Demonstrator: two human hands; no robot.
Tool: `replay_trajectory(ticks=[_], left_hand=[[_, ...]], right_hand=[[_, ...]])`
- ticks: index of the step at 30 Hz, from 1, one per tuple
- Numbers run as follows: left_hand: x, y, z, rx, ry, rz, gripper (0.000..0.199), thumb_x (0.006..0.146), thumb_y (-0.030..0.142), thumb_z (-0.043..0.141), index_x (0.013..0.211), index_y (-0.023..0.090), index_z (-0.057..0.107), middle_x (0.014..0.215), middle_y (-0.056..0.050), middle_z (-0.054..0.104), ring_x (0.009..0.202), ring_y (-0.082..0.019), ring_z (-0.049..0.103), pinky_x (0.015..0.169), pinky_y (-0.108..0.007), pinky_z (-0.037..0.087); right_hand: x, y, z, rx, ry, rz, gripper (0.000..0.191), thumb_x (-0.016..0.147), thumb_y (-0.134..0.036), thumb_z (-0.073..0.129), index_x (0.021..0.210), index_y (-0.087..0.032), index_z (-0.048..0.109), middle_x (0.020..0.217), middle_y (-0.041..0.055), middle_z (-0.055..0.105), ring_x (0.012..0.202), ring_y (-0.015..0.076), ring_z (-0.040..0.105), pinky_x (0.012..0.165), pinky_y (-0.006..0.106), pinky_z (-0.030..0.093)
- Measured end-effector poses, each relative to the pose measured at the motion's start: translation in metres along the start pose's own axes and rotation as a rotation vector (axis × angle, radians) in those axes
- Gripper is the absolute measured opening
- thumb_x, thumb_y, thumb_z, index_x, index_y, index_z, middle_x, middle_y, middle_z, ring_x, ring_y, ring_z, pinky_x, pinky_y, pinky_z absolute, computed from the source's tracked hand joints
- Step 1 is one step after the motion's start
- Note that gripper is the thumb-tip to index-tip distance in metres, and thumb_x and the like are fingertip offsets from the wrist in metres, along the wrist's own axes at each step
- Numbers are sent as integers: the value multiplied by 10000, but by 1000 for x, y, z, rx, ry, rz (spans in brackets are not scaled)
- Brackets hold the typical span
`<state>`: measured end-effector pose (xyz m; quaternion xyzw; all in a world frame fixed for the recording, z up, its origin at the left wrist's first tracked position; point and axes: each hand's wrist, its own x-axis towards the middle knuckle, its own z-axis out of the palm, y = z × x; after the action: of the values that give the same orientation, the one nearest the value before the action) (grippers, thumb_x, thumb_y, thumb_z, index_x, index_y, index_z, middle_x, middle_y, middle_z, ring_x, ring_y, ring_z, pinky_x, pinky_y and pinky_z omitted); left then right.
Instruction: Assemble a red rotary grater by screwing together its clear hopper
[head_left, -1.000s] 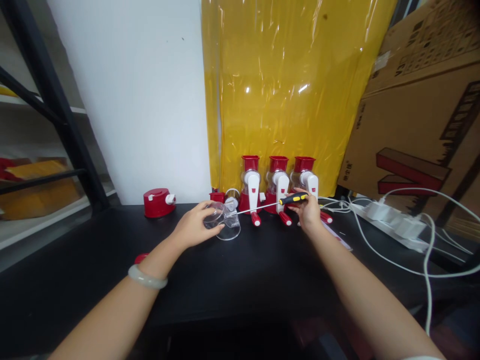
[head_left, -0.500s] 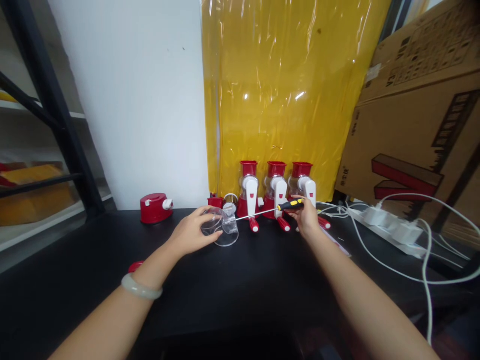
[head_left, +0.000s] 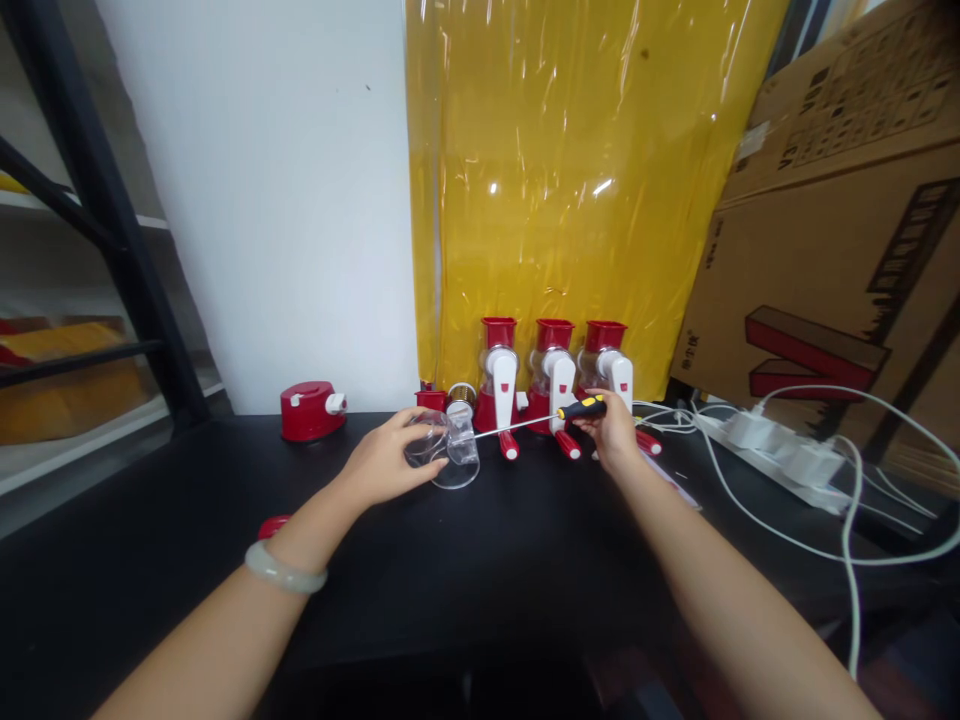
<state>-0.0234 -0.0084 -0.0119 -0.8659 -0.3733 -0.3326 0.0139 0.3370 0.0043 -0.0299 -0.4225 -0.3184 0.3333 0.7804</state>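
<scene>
My left hand (head_left: 385, 458) is wrapped round a clear plastic part (head_left: 457, 468) that lies on its side above the black table. In my right hand (head_left: 610, 432) is a screwdriver (head_left: 583, 408) with a black and yellow handle. Its long shaft points left, and the tip is at the clear part; whether it touches a screw is too small to tell. Just behind the clear part stand a metal drum (head_left: 462, 394) and a small red piece (head_left: 431, 400). Three red and white crank graters (head_left: 501, 375) stand in a row behind the screwdriver.
A red base (head_left: 313, 411) with a white knob sits at the back left. Another red piece (head_left: 273, 526) is partly hidden by my left wrist. At the right are a white power strip (head_left: 780, 465) with cables and a large cardboard box (head_left: 825, 260). The black table (head_left: 480, 590) spans the front.
Both hands keep their holds on the clear part and the screwdriver. The view has shifted very slightly; otherwise things look almost the same.
</scene>
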Motion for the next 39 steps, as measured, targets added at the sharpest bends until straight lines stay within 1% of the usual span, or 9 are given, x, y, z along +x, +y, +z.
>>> replay_trajectory(ticks=[9, 13, 17, 19, 21, 23, 27, 32, 39], left_hand=[[1, 4, -2, 1, -6, -16, 376, 824, 433, 719, 1158, 261, 733, 1382, -100, 604, 1179, -315, 655, 1019, -496, 525], [1, 4, -2, 3, -6, -10, 369, 832, 440, 707, 1159, 271, 732, 1385, -93, 602, 1191, -311, 650, 1018, -490, 526], [1, 3, -1, 2, -5, -20, 383, 831, 457, 704, 1160, 265, 734, 1383, -99, 601, 1184, -319, 652, 1017, -499, 525], [1, 3, -1, 16, -7, -25, 390, 832, 466, 701, 1163, 261, 733, 1390, -103, 596, 1176, -322, 654, 1008, -500, 529], [1, 3, -1, 25, -12, -26, 397, 837, 475, 697, 1167, 258, 732, 1395, -106, 592, 1162, -322, 660, 994, -501, 536], [1, 3, -1, 18, -14, -22, 400, 841, 478, 694, 1175, 259, 731, 1394, -105, 592, 1159, -322, 661, 993, -501, 537], [0, 3, 0, 0, -6, -27, 395, 846, 475, 692, 1180, 268, 731, 1385, -98, 597, 1166, -324, 659, 1014, -509, 526], [0, 2, 0, 12, 1, -30, 395, 838, 473, 706, 1176, 269, 733, 1382, -97, 597, 1161, -328, 659, 998, -510, 535], [1, 4, -2, 44, -10, 1, 396, 854, 467, 685, 1184, 252, 723, 1375, -98, 602, 1179, -303, 653, 1006, -471, 537]], right_hand=[[-2, -5, 3, -33, 36, -76, 138, 775, -322, 566, 844, -209, 604, 537, -67, 556, 348, 79, 463, 296, 172, 297], [-2, -2, 1, -32, 19, -101, 278, 793, -487, 656, 810, -218, 587, 432, -97, 437, 301, 65, 339, 287, 183, 250], [-1, 1, 0, -41, 8, -82, 443, 766, -635, 699, 723, -244, 495, 396, -109, 352, 298, 72, 301, 287, 201, 238], [1, 0, -1, -55, 33, -37, 484, 805, -704, 610, 707, -250, 473, 392, -88, 376, 293, 92, 337, 281, 215, 242], [2, -1, 0, -38, 44, 40, 506, 871, -726, 452, 719, -245, 501, 418, -43, 469, 310, 122, 428, 296, 229, 306], [3, -3, 0, 10, 13, 87, 496, 912, -660, 356, 770, -231, 560, 507, 1, 591, 379, 151, 546, 353, 245, 401], [0, -6, 0, 89, -60, 23, 368, 883, -498, 388, 897, -222, 631, 698, 22, 712, 640, 199, 709, 513, 288, 523], [-3, -8, 0, 108, -86, 15, 293, 820, -448, 481, 927, -217, 625, 757, 41, 728, 775, 237, 737, 627, 354, 569], [-1, -10, 1, 44, -16, 61, 246, 813, -372, 486, 895, -197, 637, 673, 2, 673, 563, 162, 680, 538, 277, 532]])
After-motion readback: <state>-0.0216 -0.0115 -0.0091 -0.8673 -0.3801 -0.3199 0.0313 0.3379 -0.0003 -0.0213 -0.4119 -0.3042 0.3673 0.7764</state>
